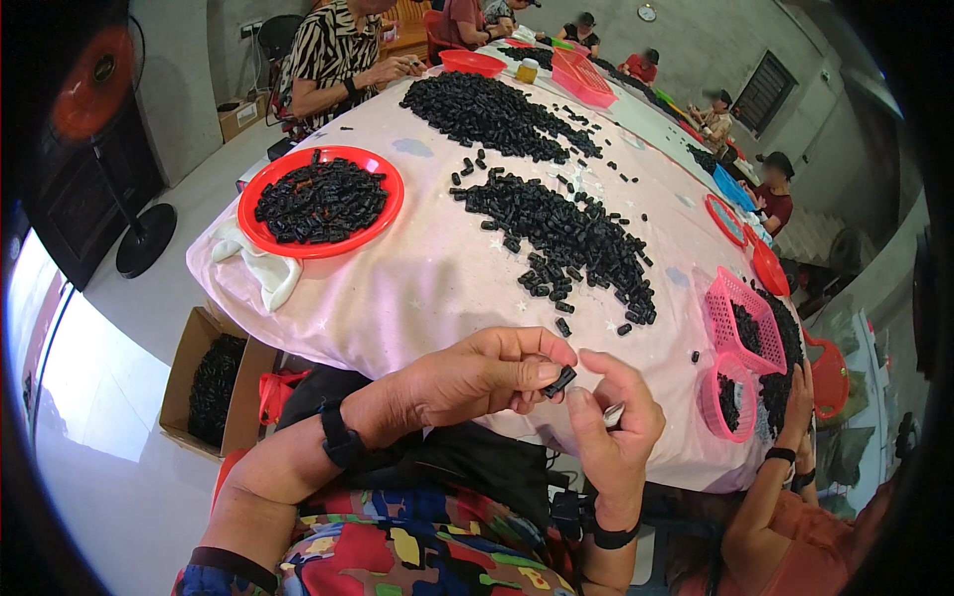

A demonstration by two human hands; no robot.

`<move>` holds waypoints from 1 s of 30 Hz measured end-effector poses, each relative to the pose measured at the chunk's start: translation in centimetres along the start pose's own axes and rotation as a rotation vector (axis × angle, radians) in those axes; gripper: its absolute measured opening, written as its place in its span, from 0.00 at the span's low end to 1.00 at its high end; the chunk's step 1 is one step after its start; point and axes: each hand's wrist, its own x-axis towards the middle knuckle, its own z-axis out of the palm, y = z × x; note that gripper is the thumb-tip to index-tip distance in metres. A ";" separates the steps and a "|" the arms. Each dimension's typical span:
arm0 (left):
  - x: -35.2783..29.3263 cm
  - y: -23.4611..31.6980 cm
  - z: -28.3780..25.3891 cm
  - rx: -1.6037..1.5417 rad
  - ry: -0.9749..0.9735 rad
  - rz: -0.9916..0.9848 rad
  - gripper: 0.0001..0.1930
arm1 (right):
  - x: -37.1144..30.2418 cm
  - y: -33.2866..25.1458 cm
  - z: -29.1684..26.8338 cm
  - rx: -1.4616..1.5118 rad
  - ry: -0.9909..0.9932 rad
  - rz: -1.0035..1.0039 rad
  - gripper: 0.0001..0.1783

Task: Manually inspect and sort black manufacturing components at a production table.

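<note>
Over the near edge of the cloth-covered table, my left hand (477, 375) pinches a small black ribbed plastic piece (560, 381) between thumb and fingers. Close to its right side is my right hand (621, 412), thumb and forefinger near the piece. Its other fingers curl round a small pale, shiny thing (612, 415), mostly hidden, whose kind I cannot make out. A loose pile of similar black pieces (566, 233) lies just beyond my hands. To the left, a red round tray (393, 204) holds many more of them.
A larger black pile (487, 109) lies farther back. Pink baskets (722, 298) stand at the right, beside a co-worker's arm (785, 437). A cardboard box (179, 397) of black pieces sits on the floor at left, with a white cloth (260, 266) hanging over the table edge. Other people sit around the table.
</note>
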 end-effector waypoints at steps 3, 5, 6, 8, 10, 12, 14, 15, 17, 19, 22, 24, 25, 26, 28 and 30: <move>0.2 -0.4 -0.6 -0.024 -0.036 -0.017 0.14 | 0.2 0.7 0.1 0.096 -0.088 -0.033 0.14; 0.0 -0.1 -0.3 -0.014 -0.027 -0.031 0.13 | 0.2 0.4 -0.2 0.116 -0.103 0.008 0.13; -0.1 0.0 -0.2 -0.003 -0.018 -0.047 0.12 | 0.2 0.3 -0.3 0.136 -0.118 0.049 0.12; 0.0 0.1 -0.4 0.037 -0.035 -0.046 0.12 | 0.0 1.0 -0.4 0.132 -0.120 0.049 0.12; 0.0 0.4 -0.3 0.078 -0.051 -0.047 0.12 | 0.0 1.0 -0.4 0.130 -0.121 0.050 0.12; -0.3 1.0 0.3 0.369 -0.048 0.053 0.13 | 0.1 0.4 -0.3 0.055 -0.087 0.044 0.11; -0.4 1.1 0.5 0.411 -0.031 0.050 0.14 | 0.1 0.6 -0.4 0.038 -0.093 0.017 0.11; -0.4 1.1 0.5 0.452 -0.013 0.049 0.14 | 0.1 0.6 -0.4 0.020 -0.101 -0.010 0.10; -0.3 1.0 0.2 0.433 -0.027 0.059 0.14 | 0.1 0.2 -0.1 0.063 -0.081 0.033 0.10; -0.4 1.0 0.2 0.413 -0.039 0.070 0.14 | 0.1 0.1 0.0 0.106 -0.063 0.076 0.09; -0.6 1.3 0.4 0.446 -0.026 0.048 0.14 | 0.0 0.6 -0.5 0.119 -0.083 0.053 0.09; -0.7 1.3 0.5 0.435 -0.034 0.062 0.14 | -0.1 0.8 -0.7 0.068 -0.101 0.022 0.09; -0.7 1.3 0.5 0.435 -0.033 0.063 0.14 | -0.1 1.0 -0.5 0.068 -0.103 0.021 0.09; -0.7 1.3 0.5 0.413 -0.041 0.063 0.15 | -0.3 1.0 -0.2 0.162 -0.076 0.064 0.09; -0.7 1.4 0.6 0.392 -0.051 0.065 0.16 | -0.4 1.1 -0.2 0.254 -0.049 0.105 0.09; -0.9 1.7 1.0 0.251 -0.008 -0.034 0.17 | -0.4 1.0 -0.4 0.296 -0.048 0.125 0.09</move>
